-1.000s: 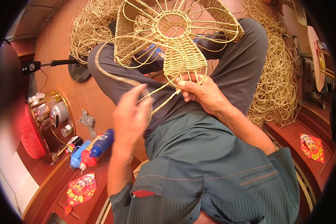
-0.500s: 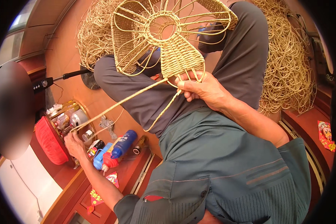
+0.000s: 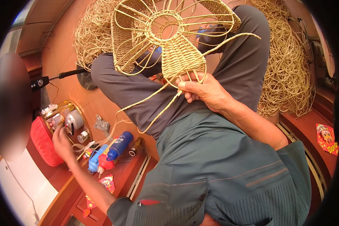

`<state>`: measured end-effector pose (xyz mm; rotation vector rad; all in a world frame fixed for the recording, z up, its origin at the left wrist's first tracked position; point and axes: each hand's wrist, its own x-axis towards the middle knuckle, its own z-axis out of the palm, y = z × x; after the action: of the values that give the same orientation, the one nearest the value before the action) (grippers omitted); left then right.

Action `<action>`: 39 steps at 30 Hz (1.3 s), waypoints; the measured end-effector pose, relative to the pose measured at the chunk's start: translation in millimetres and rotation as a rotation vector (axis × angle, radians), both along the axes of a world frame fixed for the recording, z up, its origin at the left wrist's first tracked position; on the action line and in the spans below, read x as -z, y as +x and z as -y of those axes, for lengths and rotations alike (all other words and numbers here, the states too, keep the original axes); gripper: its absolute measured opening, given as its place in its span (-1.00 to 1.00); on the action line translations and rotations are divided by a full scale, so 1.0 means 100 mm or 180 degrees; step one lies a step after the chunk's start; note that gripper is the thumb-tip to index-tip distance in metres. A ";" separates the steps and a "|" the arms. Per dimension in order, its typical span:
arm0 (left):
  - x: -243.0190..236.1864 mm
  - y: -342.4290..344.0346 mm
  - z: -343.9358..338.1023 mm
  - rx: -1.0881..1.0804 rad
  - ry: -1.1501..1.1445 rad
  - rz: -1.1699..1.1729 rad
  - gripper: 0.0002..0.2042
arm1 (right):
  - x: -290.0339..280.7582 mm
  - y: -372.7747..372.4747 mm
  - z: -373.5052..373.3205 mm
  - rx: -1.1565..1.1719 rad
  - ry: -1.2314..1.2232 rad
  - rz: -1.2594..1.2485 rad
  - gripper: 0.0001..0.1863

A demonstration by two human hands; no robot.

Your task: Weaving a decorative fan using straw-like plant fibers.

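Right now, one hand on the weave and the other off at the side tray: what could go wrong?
1. Only the right hand pinches the half-woven rattan frame on the lap; it could tip or slip, and the last rows might loosen.
2. The loose strands hang free below the weave and may snag or kink.
3. The left hand reaches among crowded small containers on the round tray, next to the blue bottle; a knock could topple something.

Bright warm daylight, soft shadows, sharp centre, heavy fisheye bending, black rim, blurred patch at left
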<state>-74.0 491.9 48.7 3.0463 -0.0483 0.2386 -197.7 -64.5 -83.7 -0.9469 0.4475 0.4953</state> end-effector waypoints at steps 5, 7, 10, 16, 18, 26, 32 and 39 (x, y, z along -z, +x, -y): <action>0.66 -0.73 3.00 0.2025 -0.0769 -0.0337 -0.59 | -0.10 0.00 -0.03 0.0128 0.0075 -0.0035 -0.76; 0.85 -0.85 3.21 0.1810 -0.0854 -0.0956 -0.61 | -0.10 0.00 -0.02 0.0087 0.0027 -0.0010 -0.76; 0.91 -0.80 2.85 0.1740 -0.0880 -0.0539 -0.70 | -0.09 0.02 0.01 0.0030 0.0020 0.0004 -0.76; 0.08 -0.39 0.96 -0.0168 0.2429 -0.0006 -0.77 | -0.04 0.02 0.03 0.0025 0.0110 -0.0023 -0.74; -0.05 -0.47 1.61 0.0561 0.0858 0.0543 -0.76 | -0.03 0.01 0.01 -0.0028 0.0085 -0.0046 -0.75; 0.78 -0.99 3.75 0.1935 -0.1788 -0.0452 -0.80 | -0.03 0.00 -0.02 0.0028 -0.0003 0.0158 -0.75; 0.78 -0.94 3.78 0.1627 -0.2137 -0.0940 -0.93 | -0.05 -0.03 0.00 0.0066 0.0010 0.0229 -0.76; 0.90 -0.89 3.70 -0.0100 -0.4054 -0.2632 -0.79 | 0.01 -0.04 -0.01 0.0120 0.0150 0.0114 -0.74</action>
<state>-162.9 121.6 -41.4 1.6780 0.1473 -0.7084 -201.6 -63.3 -84.2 -0.8993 0.4189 0.4522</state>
